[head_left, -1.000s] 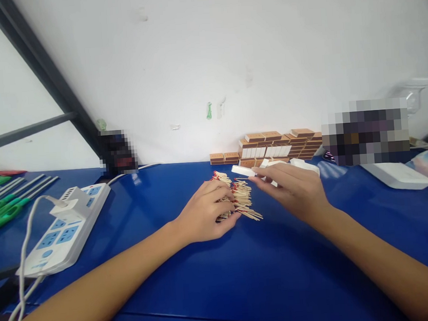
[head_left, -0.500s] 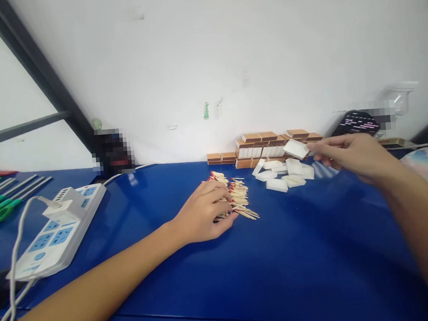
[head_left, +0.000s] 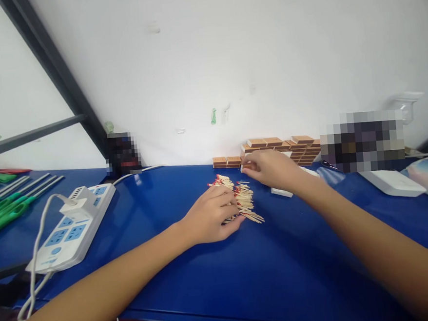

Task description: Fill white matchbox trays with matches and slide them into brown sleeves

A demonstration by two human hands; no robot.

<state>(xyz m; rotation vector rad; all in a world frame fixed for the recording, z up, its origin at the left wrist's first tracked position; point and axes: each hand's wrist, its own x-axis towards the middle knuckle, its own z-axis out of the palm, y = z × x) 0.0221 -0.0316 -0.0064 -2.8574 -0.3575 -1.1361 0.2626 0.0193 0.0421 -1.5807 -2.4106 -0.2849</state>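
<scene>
Boxes (head_left: pixel 307 152) stand stacked; many matches (head_left: pixel 244 196) lie loose, the left hand (head_left: pixel 213 214) spread over them. Whether the right hand (head_left: pixel 273 170) pinches anything, I cannot tell

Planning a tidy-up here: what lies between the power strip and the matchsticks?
Blue tabletop, then the left hand at the matchsticks, in the head view.

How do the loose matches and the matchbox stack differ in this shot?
The loose matches are thin, pale sticks with red heads; the matchbox stack is made of brown, blocky boxes.
The matches lie in an untidy heap, while the stack rises in layers.
The matches are nearer the camera; the stack is farther back.
Both are on the blue table, partly hidden: matches by the left hand, stack by the right hand.
</scene>
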